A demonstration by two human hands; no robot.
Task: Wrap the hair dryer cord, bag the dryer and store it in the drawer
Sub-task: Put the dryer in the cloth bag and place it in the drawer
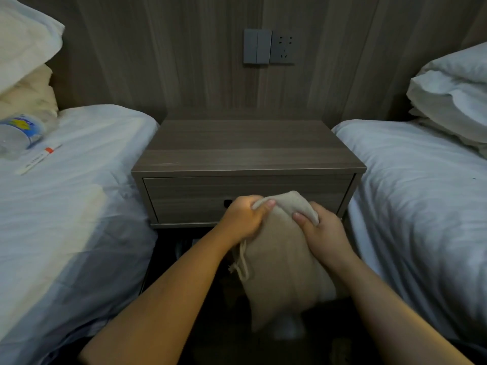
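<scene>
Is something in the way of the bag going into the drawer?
Yes. The drawer of the nightstand is shut, so its wooden front stands right behind the bag and blocks the way in. The left hand and right hand both grip the bag, so neither is free to pull it open.

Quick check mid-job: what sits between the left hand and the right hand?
The head view shows the bunched top of the beige cloth drawstring bag between them; the left hand and right hand each grip it, before the closed wooden drawer.
</scene>
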